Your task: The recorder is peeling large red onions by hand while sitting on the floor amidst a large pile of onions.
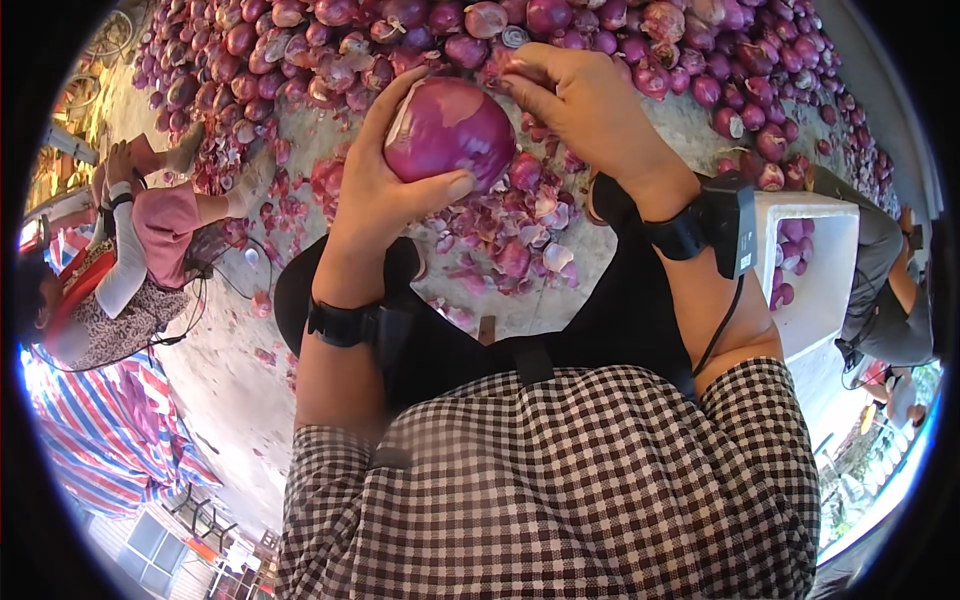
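Note:
My left hand (375, 180) is wrapped round a large red onion (452, 135), its thumb along the near side. The onion's purple surface is smooth and glossy, with a paler pink patch on top. Just to the right of it, my right hand (575, 110) is closed, thumb and forefinger pinched together. A reddish bit shows at those fingertips, but I cannot make out what they hold. The right hand is apart from the onion. Loose onion skins (515, 225) lie in a heap on the floor below both hands.
A wide pile of red onions (740, 60) spreads across the far side. To the right stands a white container (815, 210) with onions inside. One person (120, 250) sits at the left, another person (885, 270) at the right. A striped sheet (110, 425) is at lower left.

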The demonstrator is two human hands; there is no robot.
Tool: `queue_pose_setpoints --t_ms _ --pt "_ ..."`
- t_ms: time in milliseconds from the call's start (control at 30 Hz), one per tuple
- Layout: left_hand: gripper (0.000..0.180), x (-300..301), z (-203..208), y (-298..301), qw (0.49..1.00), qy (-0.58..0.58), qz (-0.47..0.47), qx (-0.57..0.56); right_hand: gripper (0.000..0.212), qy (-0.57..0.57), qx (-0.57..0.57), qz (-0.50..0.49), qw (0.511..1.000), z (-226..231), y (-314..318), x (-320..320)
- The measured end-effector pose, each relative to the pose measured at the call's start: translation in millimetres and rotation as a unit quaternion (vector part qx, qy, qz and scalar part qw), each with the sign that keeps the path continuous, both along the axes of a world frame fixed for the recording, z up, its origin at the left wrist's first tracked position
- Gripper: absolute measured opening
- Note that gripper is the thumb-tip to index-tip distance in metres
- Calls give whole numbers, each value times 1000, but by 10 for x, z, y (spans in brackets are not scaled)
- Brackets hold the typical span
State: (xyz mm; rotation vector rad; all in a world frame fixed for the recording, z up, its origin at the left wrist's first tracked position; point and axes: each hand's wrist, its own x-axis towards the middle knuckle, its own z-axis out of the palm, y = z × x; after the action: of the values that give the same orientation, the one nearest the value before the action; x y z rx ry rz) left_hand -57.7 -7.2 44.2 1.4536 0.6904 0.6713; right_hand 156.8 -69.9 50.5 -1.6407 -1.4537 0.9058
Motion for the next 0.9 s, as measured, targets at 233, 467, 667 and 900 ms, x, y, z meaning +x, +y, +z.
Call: queue_pose_setpoints --t_ms 233,467,667,900 --pt "91 19 37 -13 997 54 11 49 39 -171 170 -1 971 -114 -7 32" --pt "92 17 10 -34 977 140 6 163 58 2 57 106 993 18 -35 -86" --pt "91 62 34 -84 947 216 -15 239 54 -43 62 125 989 21 -58 -68" --pt "90 83 27 -97 945 225 -30 237 50 -30 41 133 990 -11 -47 -50"
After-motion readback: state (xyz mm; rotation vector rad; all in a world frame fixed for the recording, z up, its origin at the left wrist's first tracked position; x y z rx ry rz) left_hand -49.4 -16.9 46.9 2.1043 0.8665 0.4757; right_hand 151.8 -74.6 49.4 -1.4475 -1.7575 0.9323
